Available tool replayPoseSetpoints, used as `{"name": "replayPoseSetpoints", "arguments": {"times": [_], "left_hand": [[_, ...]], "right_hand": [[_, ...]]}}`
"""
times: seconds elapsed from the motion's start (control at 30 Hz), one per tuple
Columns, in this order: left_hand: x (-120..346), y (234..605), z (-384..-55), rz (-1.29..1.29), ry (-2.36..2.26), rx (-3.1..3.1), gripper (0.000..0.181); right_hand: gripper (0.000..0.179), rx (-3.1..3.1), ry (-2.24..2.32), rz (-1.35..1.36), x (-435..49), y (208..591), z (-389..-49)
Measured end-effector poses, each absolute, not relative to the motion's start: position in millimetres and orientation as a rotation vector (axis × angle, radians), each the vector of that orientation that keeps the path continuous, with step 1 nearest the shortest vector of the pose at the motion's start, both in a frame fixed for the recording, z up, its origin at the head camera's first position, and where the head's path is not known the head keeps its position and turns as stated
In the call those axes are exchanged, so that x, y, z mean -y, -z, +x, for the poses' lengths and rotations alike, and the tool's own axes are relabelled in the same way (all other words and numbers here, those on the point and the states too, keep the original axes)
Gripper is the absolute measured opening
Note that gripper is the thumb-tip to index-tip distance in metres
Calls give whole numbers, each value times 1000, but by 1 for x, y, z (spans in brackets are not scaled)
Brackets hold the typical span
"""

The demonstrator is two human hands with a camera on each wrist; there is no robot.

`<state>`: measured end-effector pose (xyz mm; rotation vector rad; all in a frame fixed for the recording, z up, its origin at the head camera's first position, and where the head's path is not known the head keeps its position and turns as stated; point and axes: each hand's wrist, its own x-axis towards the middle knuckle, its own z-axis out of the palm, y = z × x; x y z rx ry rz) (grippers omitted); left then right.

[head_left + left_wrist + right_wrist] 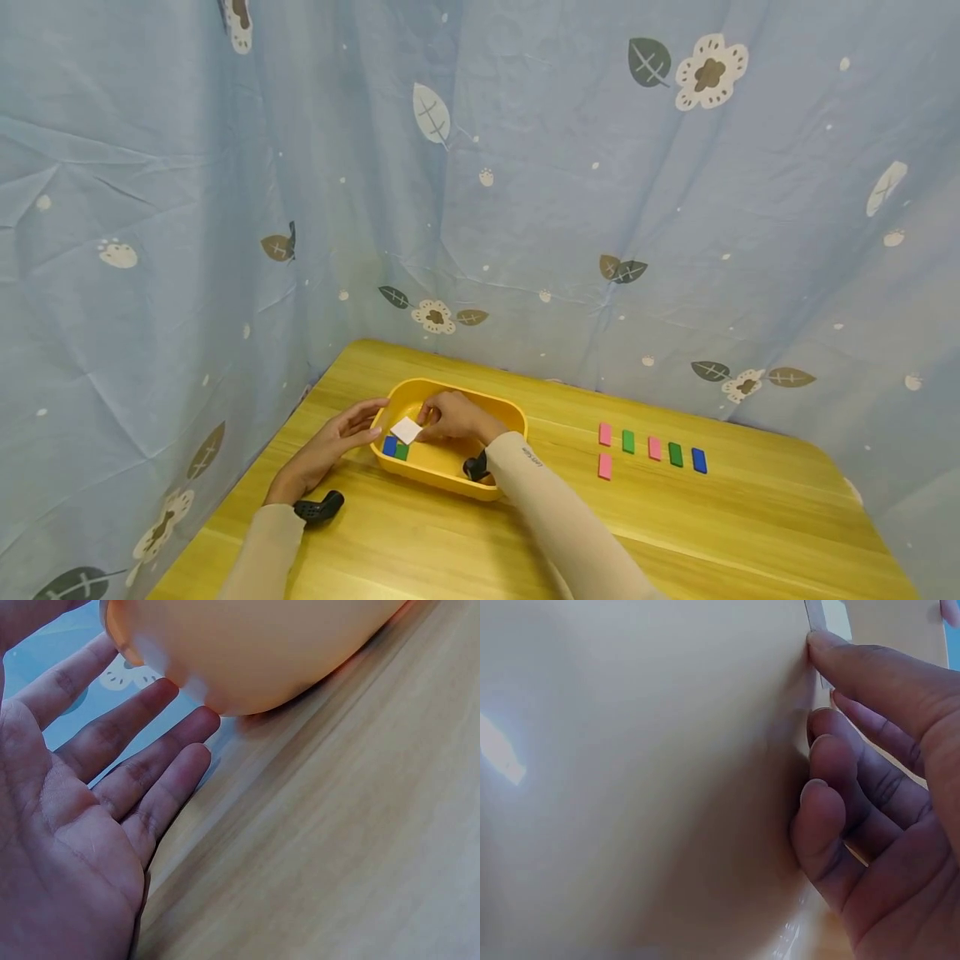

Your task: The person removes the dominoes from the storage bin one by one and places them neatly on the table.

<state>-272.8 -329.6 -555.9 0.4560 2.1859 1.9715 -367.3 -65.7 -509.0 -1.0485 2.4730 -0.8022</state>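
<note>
A yellow plastic tub (450, 485) stands on the table, a little left of the middle in the head view. Over its left part my right hand (453, 417) pinches a flat white square piece (406, 430) between thumb and fingers; the right wrist view shows the thumb on that piece's edge. Below the white piece, a blue piece (390, 446) and a green piece (402, 452) lie at the tub's left end. My left hand (330, 446) is at that end too, its fingers extended and fingertips right at the tub's outer wall in the left wrist view.
On the wooden table (720, 533), right of the tub, lie several small flat pieces: pink (604, 467), green (628, 442) and blue (699, 461). A patterned blue curtain (540, 208) hangs behind the table and along its left side.
</note>
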Motion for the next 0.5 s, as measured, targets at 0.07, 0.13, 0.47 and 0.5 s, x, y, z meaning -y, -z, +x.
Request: {"name": "replayPoseSetpoints", "arguments": {"times": [0.07,0.13,0.47,0.5], "left_hand": [[331,556,-272,444,-1966,-2187,55],[332,557,-272,430,-1960,-2193,55],[330,555,-276,430,-1966,-2185,55],[330,555,-276,431,-1966,-2184,55]], "right_hand": [[32,-2460,787,-1067,67,510,-368],[42,-2433,771,-1084,68,510,-370],[47,-2277,764,-1022,71,502,-379],[46,-2281,756,-1026,72,501,-379]]}}
